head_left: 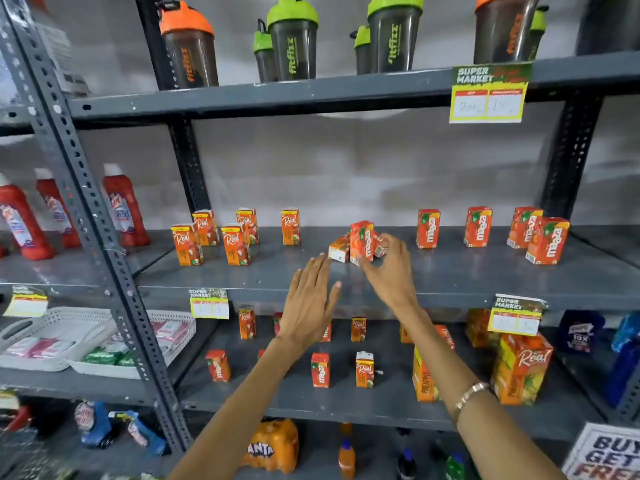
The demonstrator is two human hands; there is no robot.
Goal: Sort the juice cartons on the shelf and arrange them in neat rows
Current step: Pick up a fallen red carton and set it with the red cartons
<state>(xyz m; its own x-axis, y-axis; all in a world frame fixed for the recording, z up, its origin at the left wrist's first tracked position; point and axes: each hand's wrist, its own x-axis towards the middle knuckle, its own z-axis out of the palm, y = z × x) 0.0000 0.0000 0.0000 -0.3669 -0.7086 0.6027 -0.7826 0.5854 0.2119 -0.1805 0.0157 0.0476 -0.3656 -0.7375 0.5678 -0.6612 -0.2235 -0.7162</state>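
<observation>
On the middle shelf several orange Real cartons stand at the left and several red Maaza cartons at the right. In between is a loose cluster: one upright Maaza carton, a carton lying on its side to its left, and a small one partly hidden behind. My right hand curls around the cluster's right side, thumb at the upright carton's lower corner, fingers spread. My left hand is flat and empty, fingertips just short of the lying carton.
Shaker bottles line the top shelf. The shelf below holds scattered small cartons and large Real packs. Red bottles and white baskets fill the left bay. A grey upright post separates the bays.
</observation>
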